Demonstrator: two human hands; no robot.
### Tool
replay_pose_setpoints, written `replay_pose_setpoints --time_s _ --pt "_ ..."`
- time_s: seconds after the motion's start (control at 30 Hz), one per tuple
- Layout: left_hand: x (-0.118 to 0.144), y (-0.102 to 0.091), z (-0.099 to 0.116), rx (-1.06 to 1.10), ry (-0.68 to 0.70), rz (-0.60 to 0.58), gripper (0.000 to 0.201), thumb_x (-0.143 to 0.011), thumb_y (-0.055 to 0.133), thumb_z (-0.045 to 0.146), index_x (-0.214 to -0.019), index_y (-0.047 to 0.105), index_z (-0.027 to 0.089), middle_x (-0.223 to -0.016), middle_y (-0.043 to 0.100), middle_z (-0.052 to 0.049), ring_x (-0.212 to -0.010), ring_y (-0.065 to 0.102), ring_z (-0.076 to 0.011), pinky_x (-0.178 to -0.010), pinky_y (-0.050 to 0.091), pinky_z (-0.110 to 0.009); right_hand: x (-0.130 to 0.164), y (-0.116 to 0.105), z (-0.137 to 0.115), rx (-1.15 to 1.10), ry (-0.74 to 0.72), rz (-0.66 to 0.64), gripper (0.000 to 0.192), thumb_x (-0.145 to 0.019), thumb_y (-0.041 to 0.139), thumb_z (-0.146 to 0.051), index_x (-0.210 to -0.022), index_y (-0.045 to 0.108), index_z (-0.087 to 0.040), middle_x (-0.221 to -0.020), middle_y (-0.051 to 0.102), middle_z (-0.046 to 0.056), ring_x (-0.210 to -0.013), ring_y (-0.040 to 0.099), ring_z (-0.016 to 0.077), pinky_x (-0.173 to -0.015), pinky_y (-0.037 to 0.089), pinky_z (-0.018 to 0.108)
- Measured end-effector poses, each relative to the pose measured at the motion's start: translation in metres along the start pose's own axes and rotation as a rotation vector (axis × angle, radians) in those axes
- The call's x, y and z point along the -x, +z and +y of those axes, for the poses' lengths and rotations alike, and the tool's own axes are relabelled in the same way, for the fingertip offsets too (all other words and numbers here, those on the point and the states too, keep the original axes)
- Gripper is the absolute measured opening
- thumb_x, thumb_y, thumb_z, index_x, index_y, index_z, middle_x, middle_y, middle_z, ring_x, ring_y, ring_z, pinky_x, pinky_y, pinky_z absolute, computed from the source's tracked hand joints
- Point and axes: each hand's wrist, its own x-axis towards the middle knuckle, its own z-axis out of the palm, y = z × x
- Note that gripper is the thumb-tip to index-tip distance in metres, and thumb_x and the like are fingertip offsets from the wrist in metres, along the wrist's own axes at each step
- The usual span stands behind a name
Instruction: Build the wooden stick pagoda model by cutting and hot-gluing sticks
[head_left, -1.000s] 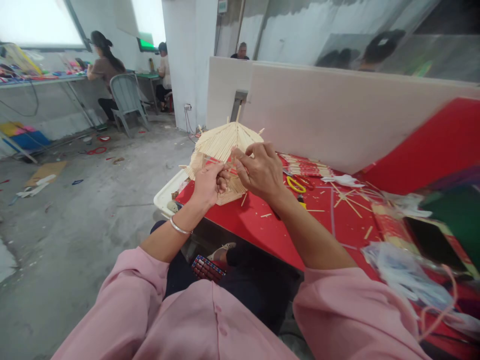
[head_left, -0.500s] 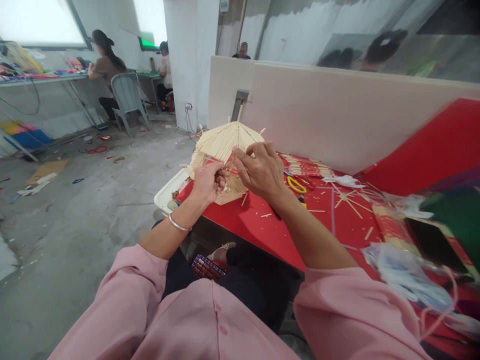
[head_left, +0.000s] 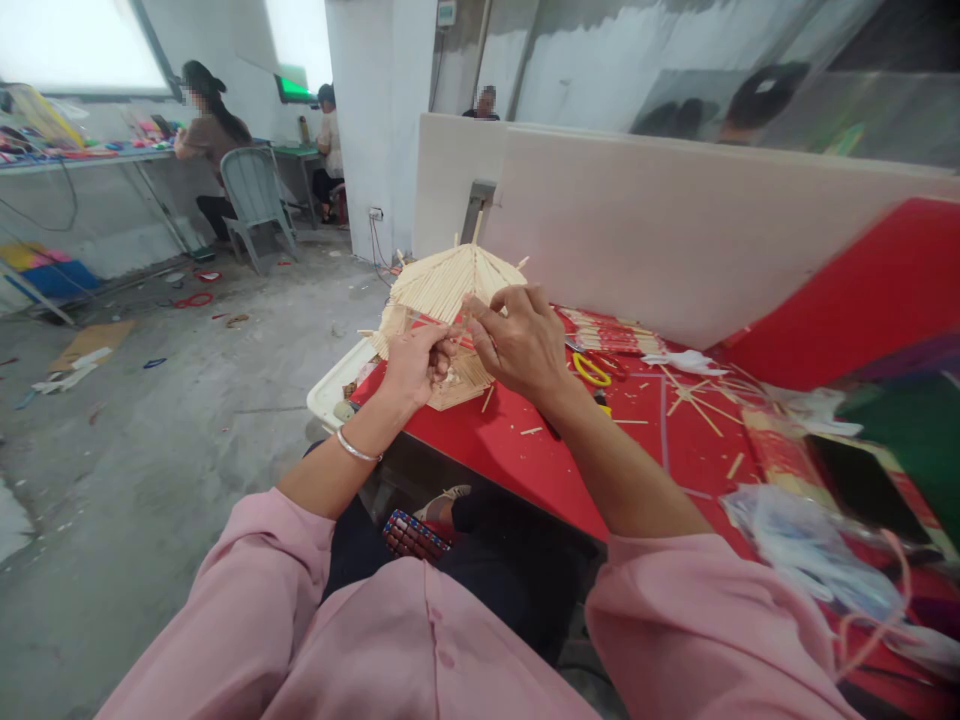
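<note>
Sticks, thin and pale, glued into a ribbed dome-shaped model (head_left: 450, 285) at red table's (head_left: 525, 460) far left edge. Left hand (head_left: 415, 366) and right hand (head_left: 517, 340) pinching its near rim, fingertips hiding the joint. Yellow-handled scissors (head_left: 592, 370) right, half hidden.

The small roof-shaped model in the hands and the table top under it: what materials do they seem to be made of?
The roof model looks like thin pale wooden or bamboo sticks, matte and unpainted, laid side by side; single stick ends poke out. The table top shows a smooth red surface with slight sheen, perhaps plastic sheet or laminate; I cannot tell which.
</note>
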Motion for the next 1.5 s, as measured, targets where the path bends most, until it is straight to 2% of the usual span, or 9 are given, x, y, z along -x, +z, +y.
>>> replay_pose_setpoints --time_s 0.2,0.33,0.47,0.53,0.73,0.87,1.03,1.23,1.5 --pt "0.011 0.001 0.005 -0.049 -0.001 -0.012 0.021 -0.089 0.062 0.017 -0.069 0.067 0.014 -0.049 0.055 0.005 -0.033 0.040 -0.0025 -0.034 0.023 -0.019 0.002 -0.003 -0.004 -0.038 0.049 0.044 0.045 -0.104 0.040 -0.042 -0.135 0.067 -0.023 -0.106 0.064 0.012 -0.101 0.052 0.0276 -0.090 0.045 0.044" --pt "0.019 -0.004 0.001 -0.109 0.067 -0.092 0.020 -0.084 0.076 0.022 -0.068 0.066 0.016 -0.051 0.058 0.005 -0.034 0.042 -0.0019 -0.035 0.026 -0.017 0.001 -0.014 -0.006 -0.307 0.209 0.097 0.047 -0.101 0.049 -0.048 -0.138 0.064 -0.023 -0.104 0.067 0.010 -0.095 0.058 0.0243 -0.083 0.049 0.041" --pt "0.023 -0.007 0.002 -0.126 0.128 -0.110 0.015 -0.078 0.084 0.024 -0.077 0.071 0.016 -0.055 0.062 0.004 -0.038 0.048 -0.0033 -0.037 0.030 -0.017 -0.002 -0.034 -0.011 -0.663 0.407 0.088 0.031 -0.095 0.062 -0.046 -0.111 0.075 -0.024 -0.086 0.071 0.003 -0.067 0.057 0.0154 -0.061 0.046 0.033" --pt "0.026 -0.006 0.006 -0.054 0.101 -0.084 0.012 -0.079 0.083 0.021 -0.080 0.072 0.016 -0.060 0.065 0.003 -0.041 0.049 -0.0028 -0.038 0.032 -0.016 0.001 -0.044 -0.017 -0.690 0.390 0.148 0.023 -0.094 0.066 -0.043 -0.098 0.077 -0.024 -0.082 0.072 0.003 -0.065 0.059 0.0152 -0.059 0.047 0.033" --pt "0.038 -0.002 0.013 0.083 -0.143 -0.183 0.018 -0.085 0.078 0.028 -0.077 0.070 0.015 -0.061 0.062 0.002 -0.041 0.046 -0.0017 -0.034 0.021 -0.015 0.025 -0.048 -0.030 -0.214 -0.190 0.280 0.017 -0.094 0.066 -0.020 -0.102 0.075 -0.031 -0.096 0.078 0.001 -0.085 0.063 0.0179 -0.076 0.050 0.035" --pt "0.035 -0.002 0.013 0.043 -0.177 -0.234 0.015 -0.086 0.074 0.021 -0.074 0.069 0.014 -0.052 0.048 0.007 -0.038 0.040 -0.0006 -0.035 0.017 -0.014 0.030 -0.039 -0.033 -0.044 -0.353 0.325 0.031 -0.092 0.063 -0.010 -0.117 0.070 -0.028 -0.102 0.077 0.001 -0.091 0.060 0.0167 -0.076 0.050 0.030" --pt "0.018 -0.003 0.017 -0.098 -0.159 -0.192 0.024 -0.098 0.060 0.017 -0.075 0.065 0.014 -0.051 0.052 0.006 -0.032 0.035 -0.0002 -0.033 0.015 -0.014 0.024 -0.041 -0.032 -0.110 -0.253 0.262 0.023 -0.093 0.062 -0.025 -0.114 0.072 -0.025 -0.095 0.071 0.003 -0.091 0.057 0.0193 -0.082 0.050 0.033" --pt "0.006 0.001 0.018 -0.150 -0.113 -0.114 0.030 -0.101 0.059 0.017 -0.072 0.062 0.013 -0.053 0.058 0.004 -0.032 0.039 -0.0010 -0.033 0.019 -0.016 0.015 -0.026 -0.021 0.095 0.015 0.082 0.040 -0.103 0.046 -0.036 -0.130 0.071 -0.021 -0.084 0.061 0.007 -0.084 0.046 0.0222 -0.074 0.039 0.035" --pt "-0.001 0.005 0.018 -0.135 -0.109 -0.074 0.033 -0.101 0.058 0.016 -0.069 0.063 0.012 -0.053 0.060 0.003 -0.033 0.041 -0.0006 -0.033 0.022 -0.015 0.002 -0.006 -0.018 0.130 0.104 -0.032 0.050 -0.106 0.033 -0.042 -0.135 0.069 -0.023 -0.086 0.058 0.009 -0.089 0.043 0.0245 -0.070 0.033 0.035"
